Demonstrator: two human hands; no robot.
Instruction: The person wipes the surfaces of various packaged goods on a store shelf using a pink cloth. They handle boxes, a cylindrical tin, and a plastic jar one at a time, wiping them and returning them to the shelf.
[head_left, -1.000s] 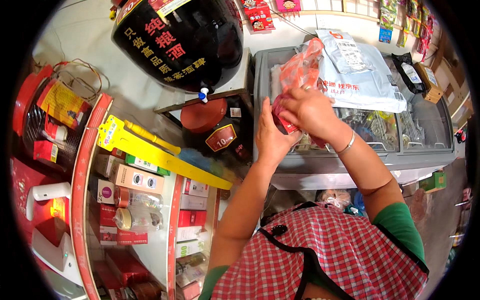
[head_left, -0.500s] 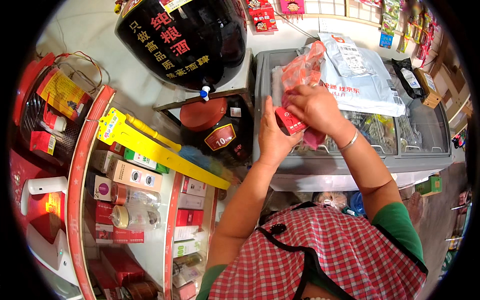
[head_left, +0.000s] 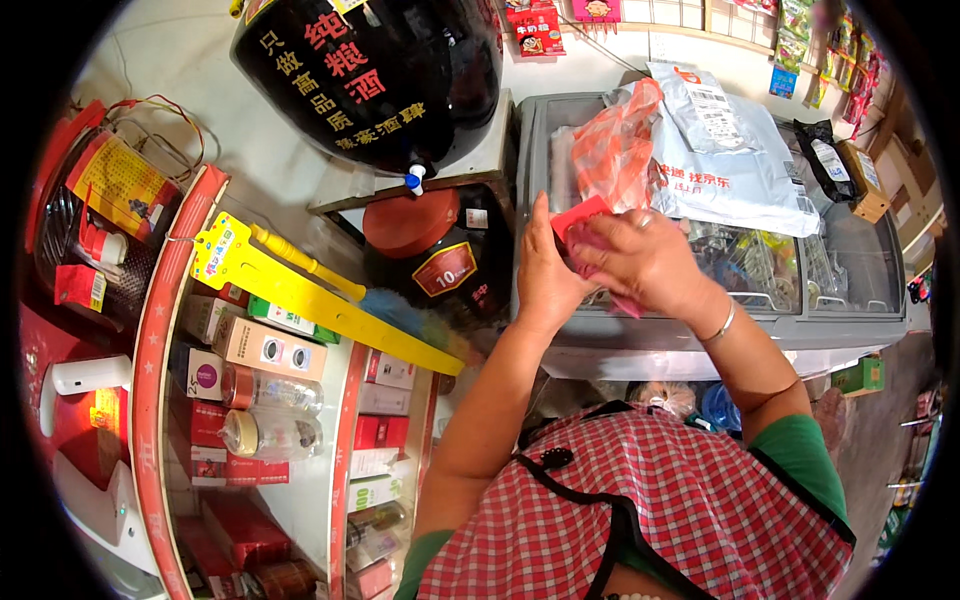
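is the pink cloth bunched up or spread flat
Bunched up: the soft pink cloth is crumpled in the right hand, against the small red rectangular box, one end hanging below.

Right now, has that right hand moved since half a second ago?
Yes: against the freezer, the right hand has moved toward its near edge and slightly rightward.

Our left hand (head_left: 550, 283) holds a red box (head_left: 580, 212), our right hand (head_left: 655, 268) presses a pink cloth (head_left: 627, 306) to it, parcels (head_left: 738, 165) at two o'clock
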